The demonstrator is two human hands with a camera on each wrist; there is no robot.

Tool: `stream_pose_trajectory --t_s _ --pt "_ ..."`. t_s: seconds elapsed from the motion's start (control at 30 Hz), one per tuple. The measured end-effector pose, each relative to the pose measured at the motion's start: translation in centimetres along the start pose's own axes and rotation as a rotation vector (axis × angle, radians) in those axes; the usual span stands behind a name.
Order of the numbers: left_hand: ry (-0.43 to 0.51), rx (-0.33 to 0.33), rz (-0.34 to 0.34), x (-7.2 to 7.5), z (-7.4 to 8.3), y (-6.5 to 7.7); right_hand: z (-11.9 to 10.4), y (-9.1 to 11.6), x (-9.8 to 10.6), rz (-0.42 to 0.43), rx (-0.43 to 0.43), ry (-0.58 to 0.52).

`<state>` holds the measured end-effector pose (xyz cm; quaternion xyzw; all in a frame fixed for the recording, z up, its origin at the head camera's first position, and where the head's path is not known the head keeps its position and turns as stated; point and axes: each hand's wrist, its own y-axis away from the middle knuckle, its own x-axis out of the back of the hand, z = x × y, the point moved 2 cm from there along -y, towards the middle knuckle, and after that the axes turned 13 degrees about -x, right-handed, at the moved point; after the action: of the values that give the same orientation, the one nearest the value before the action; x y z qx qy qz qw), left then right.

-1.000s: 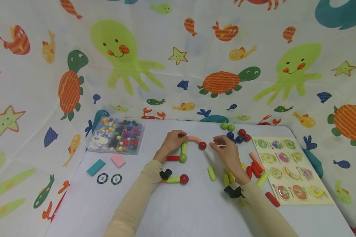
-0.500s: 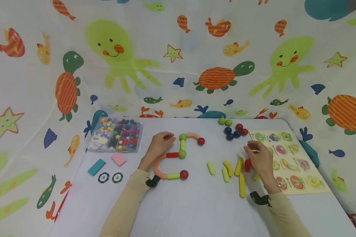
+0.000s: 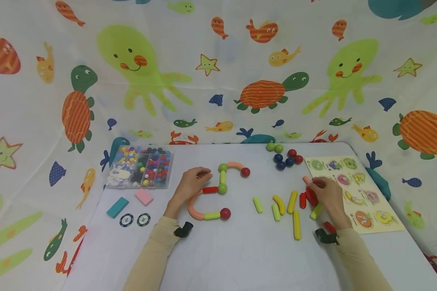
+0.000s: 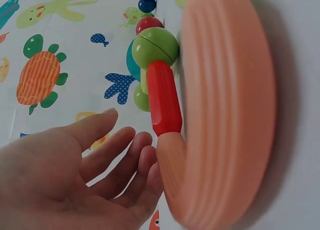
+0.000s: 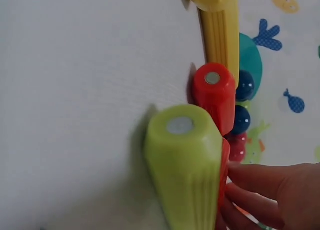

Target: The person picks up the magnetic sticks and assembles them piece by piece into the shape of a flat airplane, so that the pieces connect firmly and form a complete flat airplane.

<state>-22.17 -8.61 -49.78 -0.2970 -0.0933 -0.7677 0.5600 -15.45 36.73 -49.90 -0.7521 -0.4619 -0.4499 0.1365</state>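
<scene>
A chain of magnetic sticks and balls lies on the table: orange curved sticks (image 3: 193,207), a red stick (image 3: 210,189), light green sticks, green balls (image 3: 222,188) and red balls (image 3: 225,213). Left of it is my left hand (image 3: 193,184), its fingers loosely bent and nothing between them; the left wrist view shows that hand (image 4: 95,175) beside the red stick (image 4: 165,99). My right hand (image 3: 329,198) pinches an orange stick (image 3: 306,180) over the loose sticks; most of that stick is hidden by the fingers. Red sticks (image 3: 303,200) and a green stick (image 3: 316,211) lie beside it.
Several yellow sticks (image 3: 296,224) and short green ones (image 3: 257,205) lie centre right. Blue balls (image 3: 281,165), red and green balls sit behind. A fruit puzzle board (image 3: 376,218) is at the right. A bead box (image 3: 140,167), blocks (image 3: 117,207) and chips (image 3: 143,219) stand left.
My right hand has moved right, from beside the chain's far red ball to the loose sticks, and now pinches an orange stick. My left hand has drawn back left from the upper green ball.
</scene>
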Motion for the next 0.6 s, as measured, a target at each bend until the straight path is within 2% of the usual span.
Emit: stream_pose_trajectory --t_s 0.3,0.47,0.53,0.6 --pt "0.002 -0.004 -0.015 -0.9 -0.5 -0.3 -0.7 -1.9 0.7 -0.064 -0.001 0.071" --pt "0.013 0.001 -0.017 -0.8 -0.6 -0.3 -1.2 -2.2 1.0 -0.117 -0.004 0.077" --pt "0.013 0.008 -0.020 -0.8 -0.6 -0.3 -1.4 -2.2 1.3 -0.101 -0.005 0.051" --pt "0.014 0.015 -0.024 -0.9 -0.7 -0.2 -1.7 -2.1 1.6 -0.050 0.022 0.016"
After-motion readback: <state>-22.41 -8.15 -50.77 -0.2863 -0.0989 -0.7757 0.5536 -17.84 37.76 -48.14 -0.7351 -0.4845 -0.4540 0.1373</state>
